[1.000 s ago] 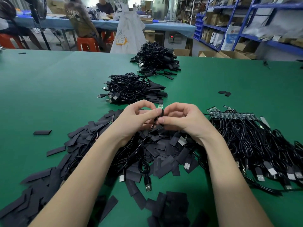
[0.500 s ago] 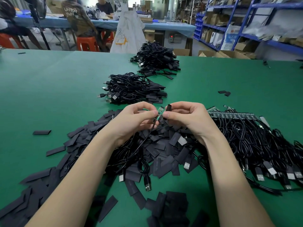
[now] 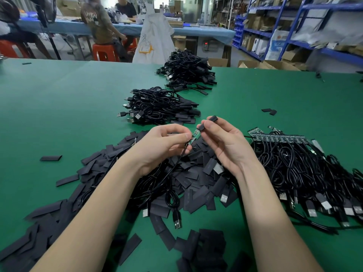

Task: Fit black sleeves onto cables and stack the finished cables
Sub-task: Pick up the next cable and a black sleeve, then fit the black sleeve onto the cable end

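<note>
Threading next: left hand (image 3: 164, 143) pinches the cable's green board (image 3: 194, 136) steady, right hand (image 3: 222, 140) pinches the black sleeve (image 3: 208, 122) just right of it—line its mouth up, slide straight on.

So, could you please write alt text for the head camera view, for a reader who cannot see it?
Over a green table, the left hand pinches a cable's small circuit board while the right hand holds a black sleeve at its tip. Loose sleeves lie beneath, cable piles beyond.
</note>
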`<state>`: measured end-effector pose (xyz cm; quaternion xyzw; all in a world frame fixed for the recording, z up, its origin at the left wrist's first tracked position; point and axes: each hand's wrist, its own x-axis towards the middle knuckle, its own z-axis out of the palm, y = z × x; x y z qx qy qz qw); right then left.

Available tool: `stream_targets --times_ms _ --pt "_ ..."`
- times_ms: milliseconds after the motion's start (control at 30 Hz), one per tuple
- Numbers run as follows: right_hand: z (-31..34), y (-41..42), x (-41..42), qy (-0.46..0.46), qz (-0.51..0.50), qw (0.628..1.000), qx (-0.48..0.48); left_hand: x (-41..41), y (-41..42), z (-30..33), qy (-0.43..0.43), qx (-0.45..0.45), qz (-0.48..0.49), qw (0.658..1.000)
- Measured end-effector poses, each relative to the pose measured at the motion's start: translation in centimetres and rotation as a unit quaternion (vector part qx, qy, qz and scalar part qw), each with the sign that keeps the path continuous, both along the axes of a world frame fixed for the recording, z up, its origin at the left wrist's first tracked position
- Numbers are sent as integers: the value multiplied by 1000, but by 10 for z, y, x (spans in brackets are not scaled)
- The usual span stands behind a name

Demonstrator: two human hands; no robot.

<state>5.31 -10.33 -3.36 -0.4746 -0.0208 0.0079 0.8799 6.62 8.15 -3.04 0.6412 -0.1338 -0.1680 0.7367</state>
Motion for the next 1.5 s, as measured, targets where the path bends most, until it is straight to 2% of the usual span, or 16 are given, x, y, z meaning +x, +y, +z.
stream_targets --times_ms 233,400,733,1033,1233,1400,1500 --pt "1 -1 -1 5 7 1000 -26 -1 1 0 -13 5 -9 1000" --pt "2 -6 -5 28 51 997 -46 -1 4 1 -32 30 -28 999" --pt "3 -3 -6 43 58 997 4 -2 2 1 -7 -13 -25 1000" --pt "9 -7 -5 0 68 994 -85 -1 3 1 -10 -16 2 1000" --pt "3 4 -2 17 17 999 -36 -1 1 3 -7 -35 14 999" --pt "1 2 2 39 -12 999 -5 -2 7 8 -133 91 27 986" --pt "0 1 3 42 -10 999 -1 -3 5 8 -179 114 56 976"
